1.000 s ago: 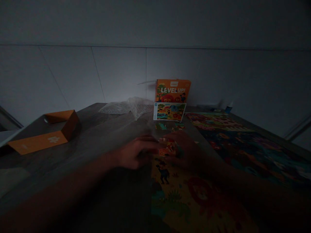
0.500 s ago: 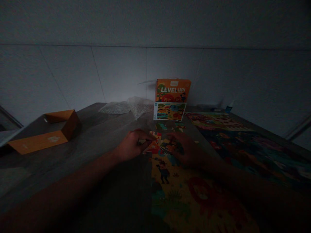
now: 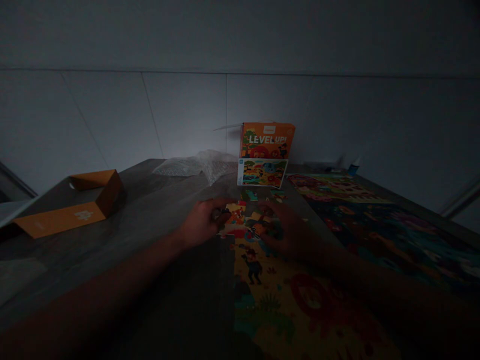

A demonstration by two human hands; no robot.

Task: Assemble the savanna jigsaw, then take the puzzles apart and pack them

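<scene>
My left hand (image 3: 202,222) is closed, with thumb and index finger at the left edge of a puzzle piece (image 3: 236,214) with an orange animal on it. My right hand (image 3: 287,227) curves around a puzzle piece (image 3: 258,219) in dark and yellow tones, fingers on its far side and thumb on its near side; its grip is partly hidden in the dim light. Directly below both hands lies the joined savanna puzzle (image 3: 270,280), showing a figure in a hat and a red-maned lion. Two loose pieces (image 3: 249,195) lie beyond my hands.
An orange "LEVEL UP!" puzzle box (image 3: 266,150) stands upright at the back, with bubble wrap (image 3: 202,165) to its left. On the left is an open orange box tray (image 3: 63,217). Another dark assembled puzzle (image 3: 382,230) covers the right side, near a small blue-labelled bottle (image 3: 353,167).
The tilted piece at my right hand now lies flatter, and its fingers are farther apart. My left hand has shifted slightly left, showing more of the orange animal piece.
</scene>
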